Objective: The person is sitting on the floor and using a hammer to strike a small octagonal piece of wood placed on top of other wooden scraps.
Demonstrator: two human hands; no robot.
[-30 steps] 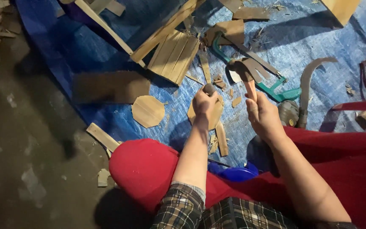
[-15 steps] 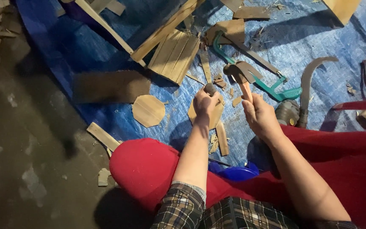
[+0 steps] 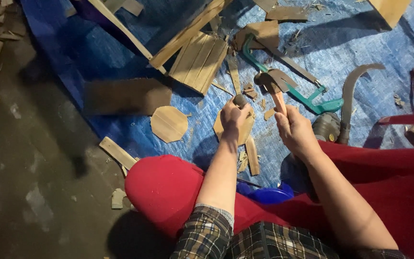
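Down at the centre of the frame, the left hand (image 3: 235, 116) is clenched around a short dark tool (image 3: 240, 100), likely a chisel or punch, whose blunt end pokes up out of the fist; it stands roughly upright on a flat wooden piece (image 3: 238, 130) lying on the blue tarp (image 3: 360, 43). The right hand (image 3: 297, 132) sits just to the right, fingers (image 3: 283, 120) wrapped tight on the pale handle of a hammer (image 3: 273, 86). The hammer's long axis runs up the frame from that fist, its dark head above and slightly right of the tool's end, near but apart. An octagonal wooden cutout (image 3: 169, 123) lies left of the left hand; a green-framed saw (image 3: 307, 93) lies beyond the hammer.
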